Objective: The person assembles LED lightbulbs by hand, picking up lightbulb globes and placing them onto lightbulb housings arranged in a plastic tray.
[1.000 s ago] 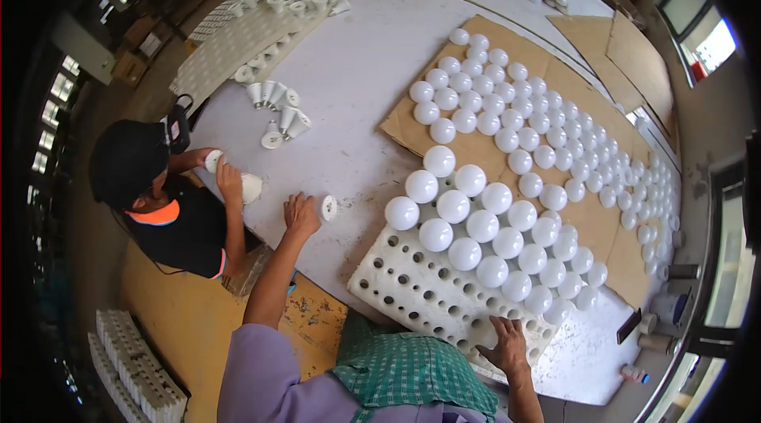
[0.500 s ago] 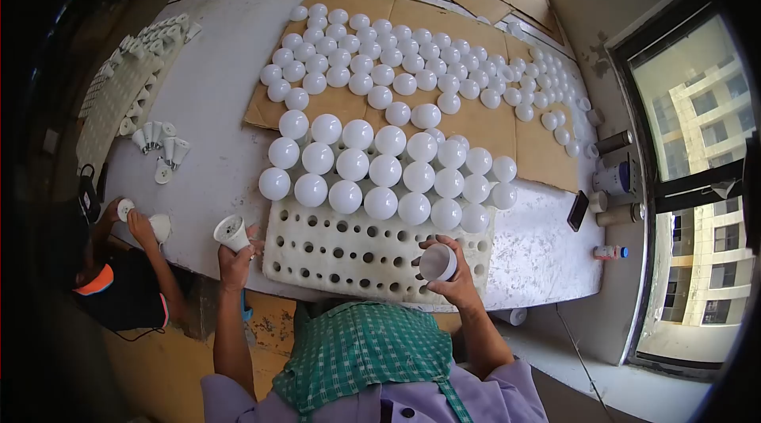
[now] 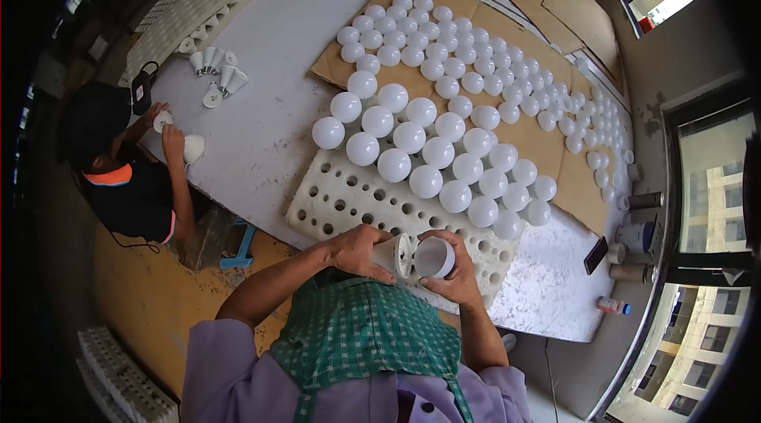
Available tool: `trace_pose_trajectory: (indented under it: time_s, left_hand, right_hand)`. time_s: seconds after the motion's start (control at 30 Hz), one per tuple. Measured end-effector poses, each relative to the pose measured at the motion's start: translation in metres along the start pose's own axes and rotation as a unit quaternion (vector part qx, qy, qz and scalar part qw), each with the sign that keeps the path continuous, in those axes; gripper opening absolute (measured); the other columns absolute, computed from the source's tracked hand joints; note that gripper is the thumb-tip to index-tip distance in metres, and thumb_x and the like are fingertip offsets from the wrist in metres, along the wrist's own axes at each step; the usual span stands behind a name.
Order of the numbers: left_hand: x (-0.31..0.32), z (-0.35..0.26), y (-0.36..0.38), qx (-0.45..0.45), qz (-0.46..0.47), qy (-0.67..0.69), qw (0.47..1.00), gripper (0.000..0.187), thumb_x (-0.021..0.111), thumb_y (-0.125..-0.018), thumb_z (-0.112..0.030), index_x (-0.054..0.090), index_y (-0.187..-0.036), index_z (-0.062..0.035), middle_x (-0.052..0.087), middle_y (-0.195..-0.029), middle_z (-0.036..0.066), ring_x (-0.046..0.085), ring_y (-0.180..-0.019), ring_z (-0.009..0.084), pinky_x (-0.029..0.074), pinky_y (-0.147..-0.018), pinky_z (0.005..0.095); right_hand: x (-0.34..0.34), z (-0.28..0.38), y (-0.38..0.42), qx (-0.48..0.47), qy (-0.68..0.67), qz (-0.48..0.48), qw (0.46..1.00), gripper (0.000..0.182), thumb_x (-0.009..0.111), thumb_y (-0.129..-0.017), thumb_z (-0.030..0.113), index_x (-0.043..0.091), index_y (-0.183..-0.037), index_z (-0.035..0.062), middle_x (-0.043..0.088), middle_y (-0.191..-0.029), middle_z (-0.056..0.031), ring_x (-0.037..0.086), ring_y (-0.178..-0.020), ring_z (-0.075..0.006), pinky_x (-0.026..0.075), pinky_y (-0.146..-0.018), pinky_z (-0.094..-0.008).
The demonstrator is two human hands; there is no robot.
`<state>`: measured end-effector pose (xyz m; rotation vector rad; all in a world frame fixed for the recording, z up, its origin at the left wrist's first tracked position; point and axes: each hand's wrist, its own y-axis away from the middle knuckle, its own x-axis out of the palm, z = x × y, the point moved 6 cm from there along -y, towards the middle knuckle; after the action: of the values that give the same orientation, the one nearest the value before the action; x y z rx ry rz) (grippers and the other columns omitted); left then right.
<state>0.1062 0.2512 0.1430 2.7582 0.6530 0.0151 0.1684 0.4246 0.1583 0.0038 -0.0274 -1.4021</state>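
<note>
My left hand [image 3: 357, 252] is closed around a white cone-shaped LED bulb base [image 3: 391, 256], its open end facing right. In my right hand [image 3: 460, 279] is a white dome bulb cover [image 3: 435, 257], with its hollow mouth turned toward the base. The two parts are side by side, rims almost together, just above the near edge of a white foam tray [image 3: 372, 209] full of holes. Rows of bulbs with round white domes [image 3: 410, 137] stand in the tray's far part, beyond my hands.
Many white domes lie on a cardboard sheet [image 3: 519, 133] farther back. At left, a co-worker [image 3: 131, 177] handles bulb parts near loose bulb bases [image 3: 212, 66]. A phone [image 3: 595, 255] and a small bottle [image 3: 613, 306] are by the right edge. A blue stool [image 3: 238, 247] stands below the table.
My left hand has brought the bulb base across to the right, up beside the cover in my right hand. The head view has turned, so the table appears tilted and shifted right.
</note>
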Motion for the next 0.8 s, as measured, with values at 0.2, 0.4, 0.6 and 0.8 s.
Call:
trace_pose_trajectory:
  time_s: [0.2, 0.4, 0.6, 0.8]
  left_hand:
    - [0.002, 0.003, 0.002, -0.002, 0.006, -0.033, 0.999, 0.059, 0.085, -0.062, -0.038, 0.065, -0.099, 0.0034, 0.069, -0.089, 0.015, 0.066, -0.082, 0.0188, 0.050, -0.075, 0.0314]
    - [0.002, -0.005, 0.007, -0.027, 0.004, -0.072, 0.997, 0.056, 0.084, -0.062, -0.040, 0.066, -0.090, 0.0044, 0.069, -0.080, 0.015, 0.066, -0.073, 0.0195, 0.051, -0.068, 0.0320]
    - [0.005, -0.004, 0.010, -0.020, 0.019, -0.081, 0.996, 0.054, 0.084, -0.065, -0.041, 0.067, -0.091, 0.0035, 0.069, -0.080, 0.014, 0.066, -0.073, 0.0171, 0.051, -0.067, 0.0304]
    - [0.009, 0.000, 0.007, -0.014, 0.022, -0.105, 0.994, 0.053, 0.082, -0.067, -0.040, 0.067, -0.089, 0.0065, 0.069, -0.079, 0.016, 0.067, -0.073, 0.0190, 0.052, -0.068, 0.0312]
  right_hand:
    - [0.010, 0.005, 0.000, 0.002, 0.074, 0.045, 0.996, 0.080, 0.086, -0.059, 0.017, 0.045, -0.127, 0.0048, 0.054, -0.125, -0.0110, 0.053, -0.114, -0.0208, 0.041, -0.097, -0.0344]
    - [0.027, 0.022, -0.002, -0.007, 0.239, 0.099, 0.966, 0.088, 0.087, -0.060, 0.021, 0.041, -0.134, 0.0070, 0.054, -0.127, -0.0149, 0.057, -0.111, -0.0306, 0.046, -0.094, -0.0384]
    - [0.038, 0.016, -0.001, 0.007, 0.280, 0.131, 0.951, 0.088, 0.086, -0.062, 0.021, 0.039, -0.135, 0.0065, 0.053, -0.126, -0.0186, 0.057, -0.111, -0.0363, 0.048, -0.093, -0.0420]
    - [0.048, 0.023, -0.008, -0.053, 0.300, 0.061, 0.951, 0.082, 0.084, -0.059, 0.017, 0.044, -0.129, 0.0019, 0.053, -0.124, -0.0204, 0.058, -0.106, -0.0380, 0.050, -0.089, -0.0428]
